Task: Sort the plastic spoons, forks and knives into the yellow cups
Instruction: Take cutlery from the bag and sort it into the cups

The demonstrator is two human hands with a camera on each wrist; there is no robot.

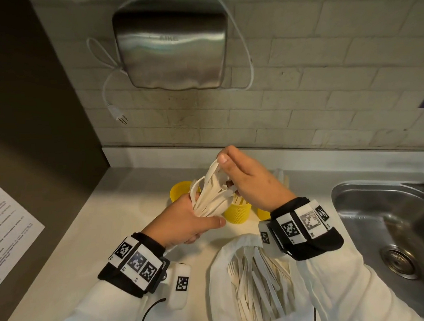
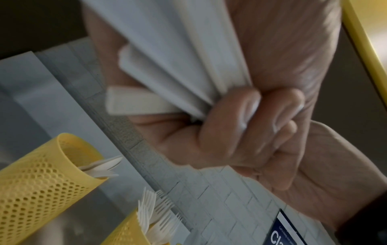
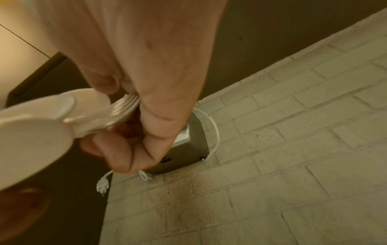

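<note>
My left hand (image 1: 197, 218) grips a fanned bundle of white plastic cutlery (image 1: 211, 192) by the handles, above the yellow cups. In the left wrist view its fingers (image 2: 240, 119) curl round the flat handles (image 2: 167, 66). My right hand (image 1: 223, 156) pinches the top end of one piece of that bundle; spoon bowls (image 3: 31, 140) and fork tines (image 3: 125, 102) lie against its fingers. Three perforated yellow cups stand on the counter: left (image 1: 179, 191), middle (image 1: 237, 213), and right (image 1: 262, 213), mostly hidden by my right wrist. One cup holds forks (image 2: 150, 213).
A white bag (image 1: 220, 266) with several forks and knives lies open at the front of the counter. A steel sink (image 1: 383, 224) is at the right. A hand dryer (image 1: 172, 48) hangs on the brick wall, its plug (image 1: 121, 118) dangling. A printed sheet (image 1: 4, 230) lies left.
</note>
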